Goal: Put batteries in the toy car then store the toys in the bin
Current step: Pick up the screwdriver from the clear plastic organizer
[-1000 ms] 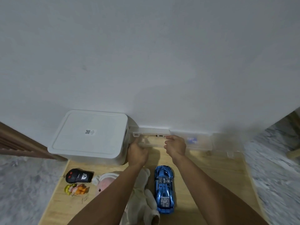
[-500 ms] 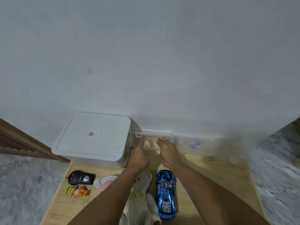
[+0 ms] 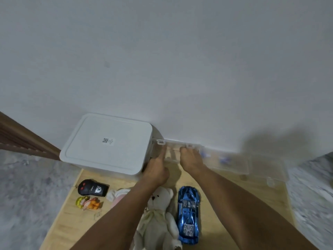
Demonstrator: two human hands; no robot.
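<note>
Both hands reach to a clear box (image 3: 212, 157) against the wall (image 3: 162, 60): the left hand (image 3: 156, 170) presses fingers on its near-left edge, the right hand (image 3: 191, 158) pinches its lid latch. Just left of the box stands the closed bin (image 3: 108, 143). Nearer than the box, on the wooden table (image 3: 234, 204), lies the blue car (image 3: 188, 213) beside a teddy (image 3: 158, 219), with bare wood to the car's right.

Toy car, toys and lidded bin on the wooden board

A glossy blue toy sports car (image 3: 188, 214) lies upright just beside a cream plush teddy bear (image 3: 158, 219) lying on its back. A black remote controller (image 3: 92, 187) and small yellow-orange figurine (image 3: 88, 202) lie nearer the white rectangular plastic bin (image 3: 106, 144), lid closed, against the wall.
</note>
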